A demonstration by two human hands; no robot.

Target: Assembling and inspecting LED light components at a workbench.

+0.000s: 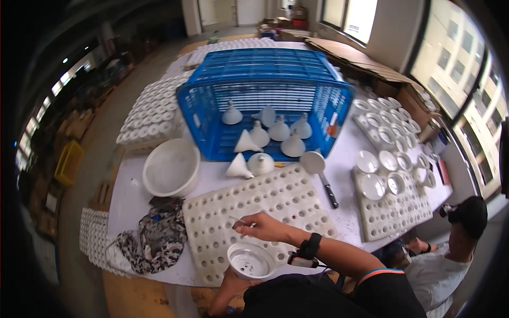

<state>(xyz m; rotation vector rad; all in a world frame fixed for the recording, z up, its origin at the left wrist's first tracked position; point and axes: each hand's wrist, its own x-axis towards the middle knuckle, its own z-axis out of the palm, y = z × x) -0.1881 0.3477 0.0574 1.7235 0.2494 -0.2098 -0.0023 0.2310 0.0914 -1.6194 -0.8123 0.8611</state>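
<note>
The left hand (233, 287) cups a round white bowl (253, 250) near six o'clock; the right hand (264, 229), toward twelve from it, pinches a small greyish piece (238, 223). Holding the bowl level should contain its dark specks (249, 266).

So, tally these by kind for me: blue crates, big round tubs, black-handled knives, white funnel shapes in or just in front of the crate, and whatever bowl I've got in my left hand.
Blue crate: 1
Big white tub: 1
Black-handled knife: 1
White funnel shapes: 10 visible
White bowl in left hand: 1
Total: 14
</note>
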